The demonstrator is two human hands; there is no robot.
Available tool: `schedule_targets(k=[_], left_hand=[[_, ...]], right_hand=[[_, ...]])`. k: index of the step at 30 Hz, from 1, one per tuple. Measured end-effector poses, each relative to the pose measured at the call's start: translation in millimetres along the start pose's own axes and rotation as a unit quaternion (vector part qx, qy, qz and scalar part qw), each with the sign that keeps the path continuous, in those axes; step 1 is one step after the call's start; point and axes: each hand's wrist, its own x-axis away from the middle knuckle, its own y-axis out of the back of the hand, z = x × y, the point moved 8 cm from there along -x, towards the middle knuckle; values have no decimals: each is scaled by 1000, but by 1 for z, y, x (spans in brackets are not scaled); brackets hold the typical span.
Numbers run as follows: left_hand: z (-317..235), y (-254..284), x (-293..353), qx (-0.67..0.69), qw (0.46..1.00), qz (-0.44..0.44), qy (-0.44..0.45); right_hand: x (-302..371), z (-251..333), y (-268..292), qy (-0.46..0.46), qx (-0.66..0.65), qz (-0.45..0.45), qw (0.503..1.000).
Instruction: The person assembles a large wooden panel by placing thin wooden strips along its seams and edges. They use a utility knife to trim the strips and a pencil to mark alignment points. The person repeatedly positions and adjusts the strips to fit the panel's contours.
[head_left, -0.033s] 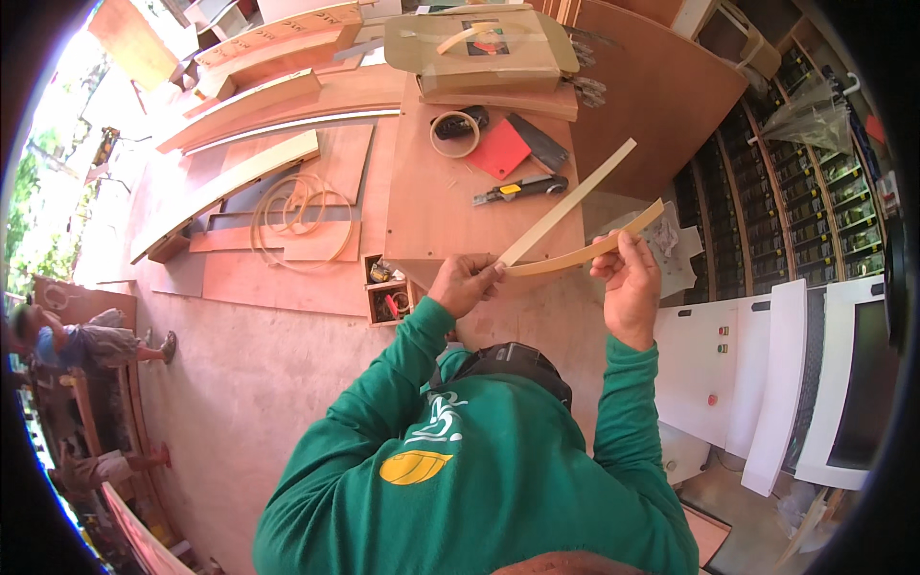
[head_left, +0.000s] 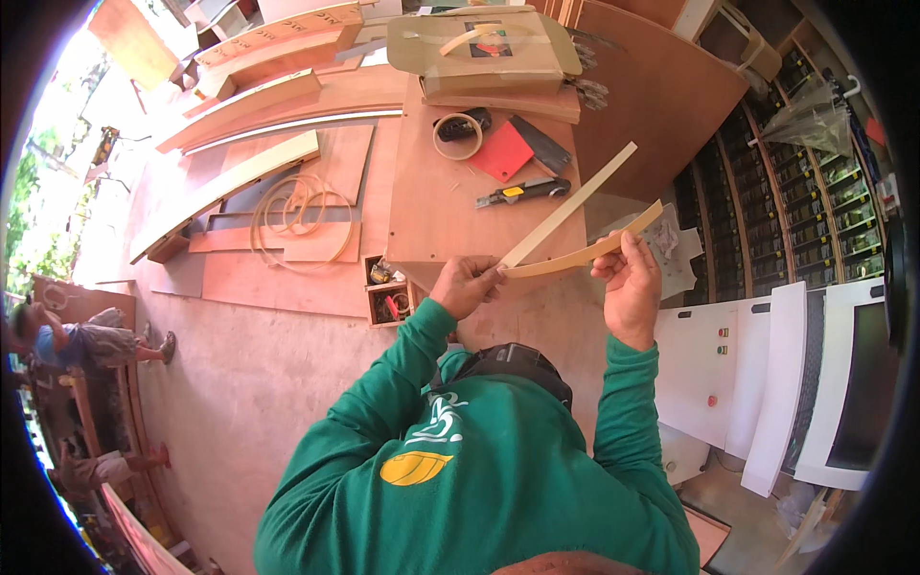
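Observation:
A thin, pale wood-coloured strip of edge banding (head_left: 573,204) slants up from the fingers of my left hand (head_left: 467,286). From the same fingers a curved, more orange length (head_left: 565,260) runs to my right hand (head_left: 632,287). Whether these are one folded strip or two pieces, I cannot tell. My left hand pinches the point where they meet; my right thumb and fingers grip the orange length partway along. Just beyond, on the wooden worktop (head_left: 431,216), lie a black-and-yellow utility knife (head_left: 523,192), a red flat piece (head_left: 500,150), a dark flat blade-like tool (head_left: 539,146) and a tape roll (head_left: 458,153).
A cardboard box (head_left: 450,84) stands at the worktop's far end. Left of it, a coil of strip (head_left: 257,230) rests on boards. A small tool box (head_left: 374,305) hangs by the near corner. White panels (head_left: 695,359) stand at right. Two people (head_left: 101,345) are far left.

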Motion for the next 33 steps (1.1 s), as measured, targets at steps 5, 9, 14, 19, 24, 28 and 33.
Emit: schedule_targets(k=[5, 9, 14, 19, 24, 28, 33], left_hand=[[-3, 14, -9, -5, 999, 37, 9], [8, 29, -28, 17, 997, 67, 42], [-5, 26, -30, 9, 995, 72, 64], [-16, 22, -26, 2, 993, 71, 89], [-27, 17, -19, 12, 993, 79, 89], [-20, 11, -18, -87, 992, 71, 56], [-21, 10, -15, -46, 996, 59, 50]], right_hand=[[-8, -4, -11, 2, -6, -3, 1000], [-8, -20, -21, -4, 46, -6, 999], [19, -91, -42, -183, 57, 60, 980], [43, -139, -68, -268, 132, 145, 943], [42, -174, -75, -325, 59, 119, 936], [40, -182, -70, -348, 42, 133, 927], [44, -145, -75, -309, 108, 194, 925]])
